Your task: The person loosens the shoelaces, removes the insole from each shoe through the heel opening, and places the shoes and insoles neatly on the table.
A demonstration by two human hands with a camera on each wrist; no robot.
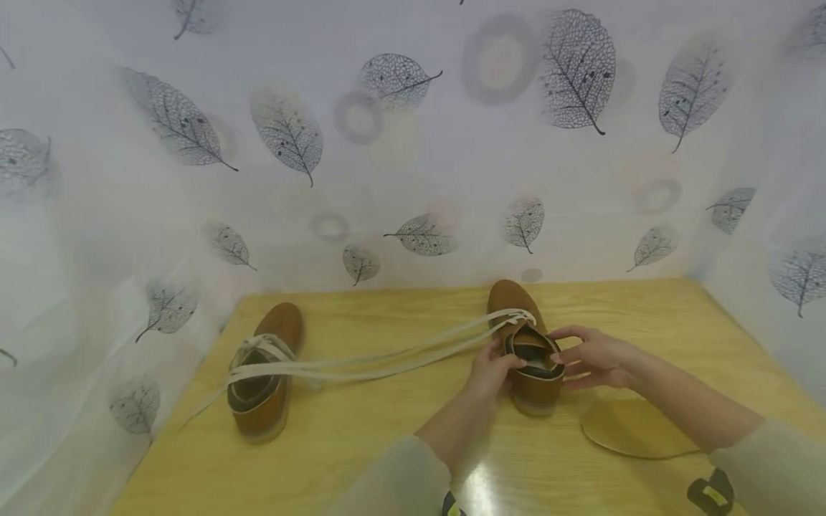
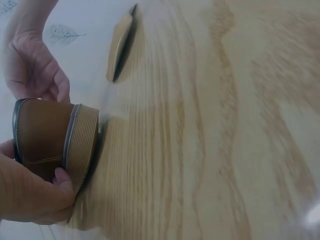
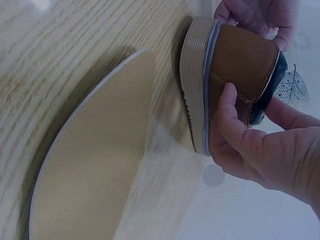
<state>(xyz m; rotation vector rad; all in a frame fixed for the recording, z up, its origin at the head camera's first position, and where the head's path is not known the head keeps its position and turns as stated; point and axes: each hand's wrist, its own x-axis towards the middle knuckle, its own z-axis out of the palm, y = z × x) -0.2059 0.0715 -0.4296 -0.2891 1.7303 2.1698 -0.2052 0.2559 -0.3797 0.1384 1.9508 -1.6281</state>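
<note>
A brown shoe (image 1: pixel 539 396) with a dark lining and a ridged pale sole (image 3: pixel 196 70) stands on the table, toe toward the wall. My left hand (image 1: pixel 488 374) grips the left side of its collar, thumb over the rim at the opening. On the opposite side my right hand (image 1: pixel 600 358) holds the collar, with fingertips against the brown upper (image 3: pixel 240 60). Long pale laces (image 1: pixel 387 373) run from this shoe leftward across the table to a second brown shoe (image 1: pixel 269 416). That shoe stands at the left, laces lying over its opening.
A tan insole (image 1: pixel 629 428) lies on the wooden table (image 1: pixel 381 444) beneath my right forearm, its edge slightly raised in the right wrist view. Behind and along the sides hangs a white sheet (image 1: pixel 439 165) printed with grey leaves.
</note>
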